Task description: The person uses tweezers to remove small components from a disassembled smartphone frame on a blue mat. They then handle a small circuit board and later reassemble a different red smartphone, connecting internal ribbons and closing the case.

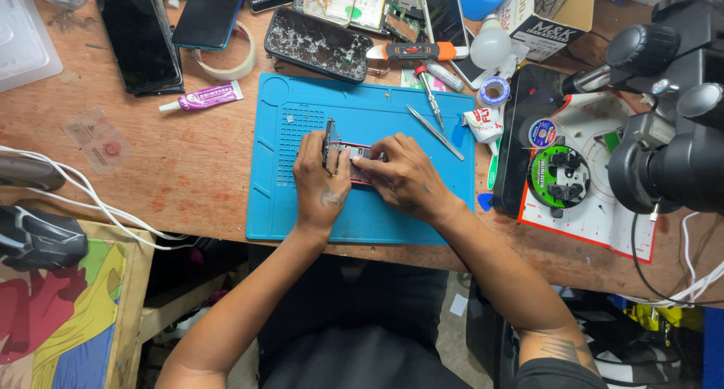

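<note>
**Both hands steady a small opened device on the blue mat**

The blue work mat (362, 208) lies on the wooden bench (188, 162) and serves as the landmark here. Near the mat's middle sits a small dark device part (354, 156), apparently a phone frame or board with a reddish edge; most of it is hidden under the fingers, so its exact make-up cannot be told.

The left hand (323, 179) stands at the part's left end, its grip closed on a thin dark upright piece there, probably to keep the part from sliding on the mat. The right hand (406, 176) comes in from the right, fingertips pressed together on the part's top edge; whether it pinches something tiny cannot be made out. Working over the mat likely keeps small pieces from rolling off.

On the mat's upper right lie tweezers (435, 132) and a small screwdriver (431, 96), within easy reach of the right hand. Just beyond the mat's top edge rests a phone with a cracked screen (318, 43). Left of the mat's top corner lie a glue tube (204, 97) and a roll of tape (226, 55). Well right of the mat stands a black microscope (667, 125), over a white pad with a round green holder (559, 176).
</note>
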